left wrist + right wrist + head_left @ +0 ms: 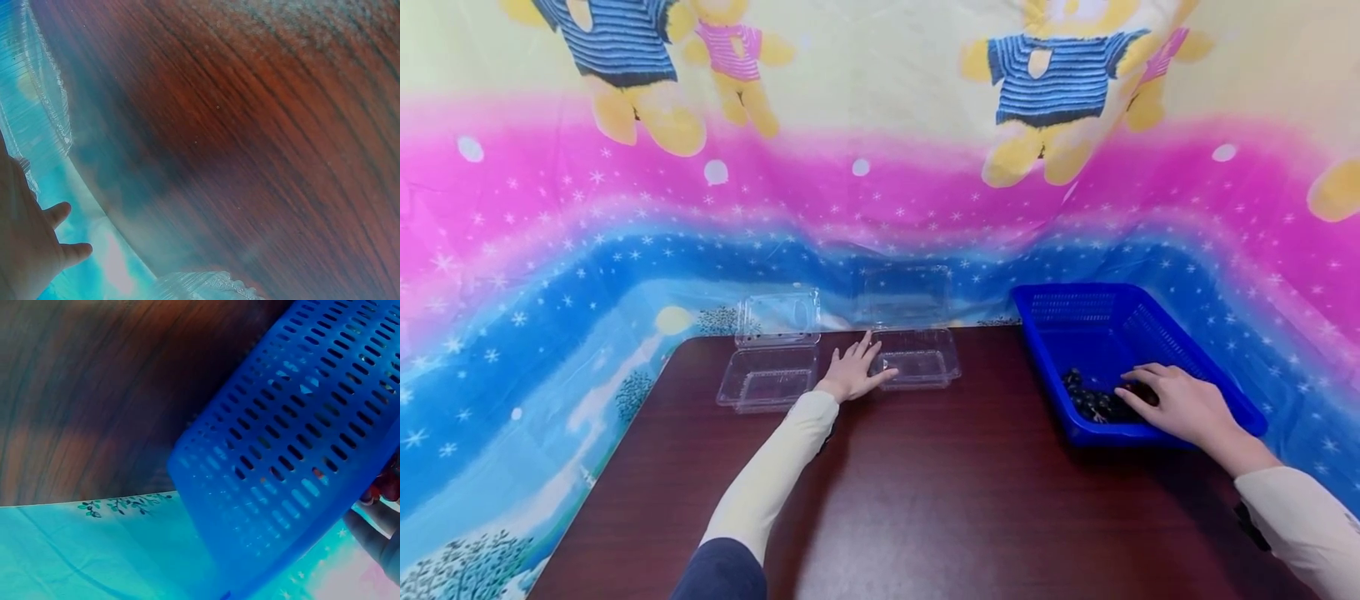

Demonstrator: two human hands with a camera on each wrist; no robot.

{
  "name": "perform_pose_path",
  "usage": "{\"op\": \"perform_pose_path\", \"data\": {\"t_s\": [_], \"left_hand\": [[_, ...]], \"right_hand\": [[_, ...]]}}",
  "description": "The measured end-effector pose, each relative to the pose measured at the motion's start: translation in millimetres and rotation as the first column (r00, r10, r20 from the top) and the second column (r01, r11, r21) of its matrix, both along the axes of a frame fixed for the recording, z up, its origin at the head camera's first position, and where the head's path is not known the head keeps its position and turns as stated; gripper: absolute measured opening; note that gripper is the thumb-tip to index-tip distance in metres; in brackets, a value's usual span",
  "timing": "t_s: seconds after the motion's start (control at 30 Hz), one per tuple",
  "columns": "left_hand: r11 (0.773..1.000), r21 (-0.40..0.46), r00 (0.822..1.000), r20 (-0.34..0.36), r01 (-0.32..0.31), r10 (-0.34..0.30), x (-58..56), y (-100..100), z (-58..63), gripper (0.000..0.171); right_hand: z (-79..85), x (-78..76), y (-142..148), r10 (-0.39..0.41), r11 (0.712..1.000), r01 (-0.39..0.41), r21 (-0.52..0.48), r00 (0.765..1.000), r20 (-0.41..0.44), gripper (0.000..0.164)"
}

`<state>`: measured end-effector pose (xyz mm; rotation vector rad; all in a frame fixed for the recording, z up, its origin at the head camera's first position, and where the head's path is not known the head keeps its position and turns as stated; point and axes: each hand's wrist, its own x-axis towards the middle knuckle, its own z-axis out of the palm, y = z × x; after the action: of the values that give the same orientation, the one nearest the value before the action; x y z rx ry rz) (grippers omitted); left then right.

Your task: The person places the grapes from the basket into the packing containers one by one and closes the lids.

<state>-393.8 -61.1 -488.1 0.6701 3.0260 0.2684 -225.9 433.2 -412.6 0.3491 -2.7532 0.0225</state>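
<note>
Over the left edge of a clear plastic clamshell box (917, 358) my left hand (852, 371) spreads its fingers; whether they touch the rim I cannot tell. A second clear clamshell box (767, 379) stands to the left of that hand, its lid raised. The left wrist view catches part of the left hand (25, 237) at its edge. Inside the blue basket (1056, 392), my right hand (1183, 404) curls its fingers and thumb round dark grapes (387, 484). More dark grapes (1093, 404) lie beside it at the basket's near end.
Both boxes and the basket stand on a dark red-brown wooden table (910, 492), towards its far edge. Behind them hangs a printed cloth (865, 200) with bears and snowflakes. The basket's slotted wall (281, 437) fills much of the right wrist view.
</note>
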Motion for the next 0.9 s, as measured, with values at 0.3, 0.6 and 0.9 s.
{"op": "perform_pose_path", "data": {"t_s": [0.3,0.6,0.9], "left_hand": [[1.0,-0.01,1.0,-0.012,-0.003,0.003,-0.5,0,-2.1,0.09],[1.0,-0.019,1.0,-0.006,-0.004,0.004,-0.3,1,-2.1,0.088],[1.0,-0.015,1.0,0.001,-0.009,0.009,0.2,1,-2.1,0.087]], "right_hand": [[-2.1,6.9,6,-0.009,0.995,0.011,-0.102,1.0,0.023,0.042],[-3.0,10.0,10,0.013,0.994,-0.01,-0.111,1.0,0.022,0.041],[-3.4,12.8,16,0.076,0.984,-0.065,-0.168,0.995,0.062,0.044]]}}
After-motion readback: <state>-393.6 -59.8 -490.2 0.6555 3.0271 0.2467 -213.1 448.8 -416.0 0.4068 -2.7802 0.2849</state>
